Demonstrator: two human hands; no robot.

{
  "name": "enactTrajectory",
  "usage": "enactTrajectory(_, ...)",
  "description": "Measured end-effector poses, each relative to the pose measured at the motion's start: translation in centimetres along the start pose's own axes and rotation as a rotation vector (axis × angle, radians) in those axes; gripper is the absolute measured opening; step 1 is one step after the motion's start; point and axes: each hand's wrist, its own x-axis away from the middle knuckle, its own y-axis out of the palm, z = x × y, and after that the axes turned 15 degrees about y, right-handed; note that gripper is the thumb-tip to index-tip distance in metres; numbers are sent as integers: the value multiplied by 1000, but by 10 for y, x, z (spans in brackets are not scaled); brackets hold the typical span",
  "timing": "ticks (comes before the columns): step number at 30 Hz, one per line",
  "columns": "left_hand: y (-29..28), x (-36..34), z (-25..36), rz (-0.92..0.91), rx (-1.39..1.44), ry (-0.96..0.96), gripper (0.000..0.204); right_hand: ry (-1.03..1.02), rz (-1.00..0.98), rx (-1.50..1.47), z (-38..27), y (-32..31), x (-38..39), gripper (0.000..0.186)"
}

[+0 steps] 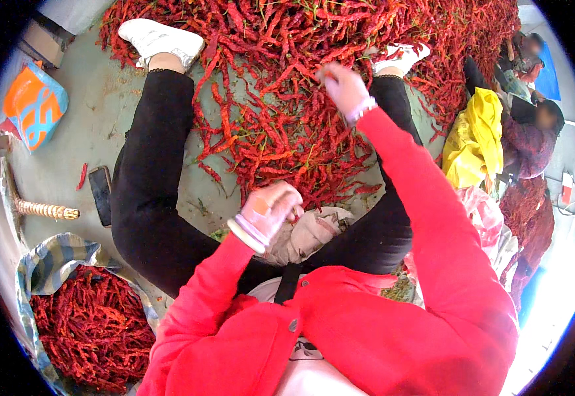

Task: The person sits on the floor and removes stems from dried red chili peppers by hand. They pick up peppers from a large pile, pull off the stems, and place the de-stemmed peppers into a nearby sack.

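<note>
Dried red chili peppers [281, 125] lie in a large heap on the floor, spreading between my outstretched legs. My left hand [271, 212] is closed above my lap, its fingers curled in at the heap's near edge; whatever it holds is hidden. Further out and to the right, my right hand [343, 89] hovers over the chilies. Its fingers are drawn together and slightly blurred, so I cannot make out anything between them. Under the left hand, a crumpled pale cloth [310, 234] lies between my thighs.
At lower left stands a checked sack [56, 254] filled with red chilies. A phone [101, 195] lies beside my left leg, near an orange and blue bag [35, 105]. On the right are a yellow sack [475, 142] and other people [528, 142] sitting near more chilies.
</note>
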Motion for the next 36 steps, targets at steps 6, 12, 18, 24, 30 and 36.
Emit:
enactTrajectory(6, 31, 20, -29, -282, -466, 210, 12, 66, -46, 602, -23, 17, -55, 36)
enactTrajectory(12, 20, 11, -28, -197, -387, 94, 11, 306, -418, -297, -43, -25, 11, 30)
enactTrajectory(18, 26, 9, -29, -98, 31, 81, 19, 556, -558, -854, -21, -45, 14, 27)
enactTrajectory(24, 10, 8, -31, 41, 130, 113, 21, 338, -694, -647, -56, -9, -3, 29)
enactTrajectory(30, -11, -6, -15, 227, 220, 29, 13, 242, -877, -936, -63, 1, 9, 30)
enactTrajectory(36, -6, -4, -12, 281, 239, -31, 14, 292, -716, -825, -68, -10, 14, 28)
